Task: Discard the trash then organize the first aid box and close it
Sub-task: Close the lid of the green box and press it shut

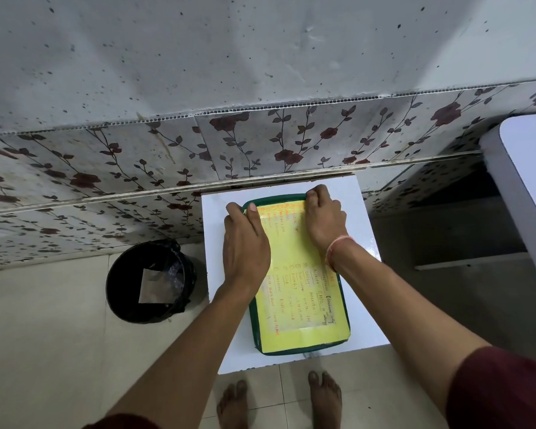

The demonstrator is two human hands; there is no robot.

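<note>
The first aid box (300, 305) lies on a small white table (365, 243), its dark green lid down and covered by a yellow handwritten sheet. My left hand (245, 243) presses on the lid's far left corner, fingers curled over the rim and thumb on top. Over the far right edge my right hand (322, 218) grips the rim with bent fingers. The box's contents are hidden under the lid. A black trash bin (150, 281) stands on the floor left of the table, with a silvery wrapper and clear plastic inside.
A floral-papered wall panel (260, 144) runs right behind the table. A white counter edge (523, 181) juts in at the right, with a dark recess under it. My bare feet (279, 400) stand on the tiled floor at the table's near edge.
</note>
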